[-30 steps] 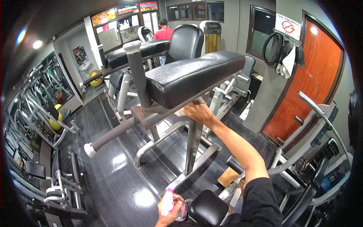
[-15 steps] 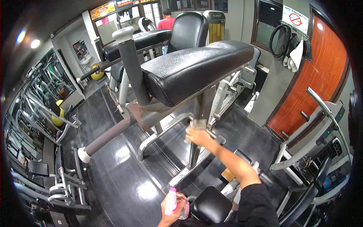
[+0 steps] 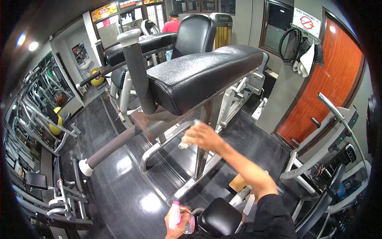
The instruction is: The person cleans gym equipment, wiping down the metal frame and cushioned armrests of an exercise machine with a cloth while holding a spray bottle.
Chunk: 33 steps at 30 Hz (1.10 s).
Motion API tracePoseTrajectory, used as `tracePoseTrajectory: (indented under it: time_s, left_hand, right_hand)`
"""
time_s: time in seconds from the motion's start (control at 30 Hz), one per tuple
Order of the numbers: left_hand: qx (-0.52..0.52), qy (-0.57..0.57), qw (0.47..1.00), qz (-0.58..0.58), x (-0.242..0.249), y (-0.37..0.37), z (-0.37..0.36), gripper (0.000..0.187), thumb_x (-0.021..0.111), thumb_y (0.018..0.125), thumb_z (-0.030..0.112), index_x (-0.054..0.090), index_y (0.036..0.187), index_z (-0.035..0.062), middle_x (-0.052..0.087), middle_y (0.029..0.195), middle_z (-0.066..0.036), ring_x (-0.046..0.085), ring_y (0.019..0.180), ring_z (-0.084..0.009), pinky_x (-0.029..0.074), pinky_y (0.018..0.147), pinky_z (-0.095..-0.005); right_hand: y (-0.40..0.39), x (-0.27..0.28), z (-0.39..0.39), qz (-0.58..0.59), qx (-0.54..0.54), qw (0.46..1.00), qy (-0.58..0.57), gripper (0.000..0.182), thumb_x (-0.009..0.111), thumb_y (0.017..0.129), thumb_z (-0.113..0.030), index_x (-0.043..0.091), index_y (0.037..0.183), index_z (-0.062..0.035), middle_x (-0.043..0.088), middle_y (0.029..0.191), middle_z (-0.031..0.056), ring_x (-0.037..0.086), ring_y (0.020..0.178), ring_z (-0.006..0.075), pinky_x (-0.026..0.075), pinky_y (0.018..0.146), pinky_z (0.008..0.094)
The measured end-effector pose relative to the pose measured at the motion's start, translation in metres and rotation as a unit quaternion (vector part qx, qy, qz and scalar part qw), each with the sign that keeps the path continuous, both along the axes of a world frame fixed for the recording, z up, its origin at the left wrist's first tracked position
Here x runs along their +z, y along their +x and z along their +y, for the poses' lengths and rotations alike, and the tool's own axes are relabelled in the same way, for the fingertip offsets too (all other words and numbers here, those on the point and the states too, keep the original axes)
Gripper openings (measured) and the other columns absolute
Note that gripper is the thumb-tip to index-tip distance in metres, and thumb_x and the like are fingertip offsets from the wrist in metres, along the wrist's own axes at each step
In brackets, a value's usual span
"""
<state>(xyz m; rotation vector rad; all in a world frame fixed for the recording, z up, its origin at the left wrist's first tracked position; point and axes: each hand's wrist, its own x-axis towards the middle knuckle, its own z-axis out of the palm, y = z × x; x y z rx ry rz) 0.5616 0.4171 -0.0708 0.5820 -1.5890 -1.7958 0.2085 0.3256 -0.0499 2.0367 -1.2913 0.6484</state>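
Observation:
My right hand [image 3: 205, 137] is closed around a pale cloth [image 3: 184, 144], beside the metal frame under a large black padded bench [image 3: 207, 69]. Low in the view, my left hand [image 3: 179, 223] grips a clear spray bottle with a white and pink top [image 3: 175, 214]. That hand is just left of a small black seat [image 3: 220, 217]. A brown worn roller [image 3: 111, 148] with a white end cap sticks out from the bench's frame, left of my right hand.
A person in a red shirt [image 3: 171, 26] is in the background. An orange-brown door [image 3: 324, 85] and another machine [image 3: 314, 167] are at the right. More equipment lines the left side, with a yellow ball [image 3: 56, 126].
My right hand with the cloth has moved slightly left and up along the frame. My left hand with the bottle has shifted a little left and down. The view has shifted slightly.

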Motion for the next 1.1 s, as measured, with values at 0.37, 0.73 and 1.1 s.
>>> tracePoseTrajectory:
  time_s: [0.37, 0.73, 1.1]
  left_hand:
    - [-0.045, 0.041, 0.998, 0.023, 0.009, -0.027, 0.008, 0.023, 0.054, 0.080, -0.009, 0.047, 0.102, -0.0047, 0.058, 0.085, -0.016, 0.059, 0.061, -0.0173, 0.049, 0.055, -0.0296]
    - [-0.086, -0.043, 0.994, -0.044, 0.006, -0.029, 0.003, 0.016, 0.056, 0.081, -0.005, 0.051, 0.096, -0.0056, 0.060, 0.080, -0.013, 0.060, 0.061, -0.0169, 0.050, 0.057, -0.0296]
    - [-0.097, 0.018, 0.995, -0.013, 0.007, -0.026, -0.006, 0.012, 0.058, 0.083, -0.002, 0.053, 0.094, -0.0033, 0.060, 0.081, -0.010, 0.059, 0.065, -0.0126, 0.049, 0.059, -0.0258]
  right_hand:
    - [-0.044, 0.092, 0.005, 0.242, -0.159, 0.957, 0.032, 0.024, 0.056, 0.076, -0.020, 0.054, 0.099, -0.0139, 0.054, 0.105, 0.0003, 0.038, 0.120, 0.0179, 0.026, 0.109, 0.0313]
    - [-0.028, 0.056, -0.017, 0.296, -0.230, 0.927, 0.003, 0.017, 0.051, 0.077, -0.022, 0.064, 0.076, -0.0127, 0.059, 0.086, 0.0030, 0.054, 0.097, 0.0204, 0.034, 0.098, 0.0365]
    - [0.017, -0.188, -0.004, -0.017, -0.093, 0.923, 0.373, 0.013, 0.055, 0.079, -0.016, 0.065, 0.088, -0.0140, 0.063, 0.085, 0.0068, 0.060, 0.092, 0.0244, 0.047, 0.080, 0.0376]
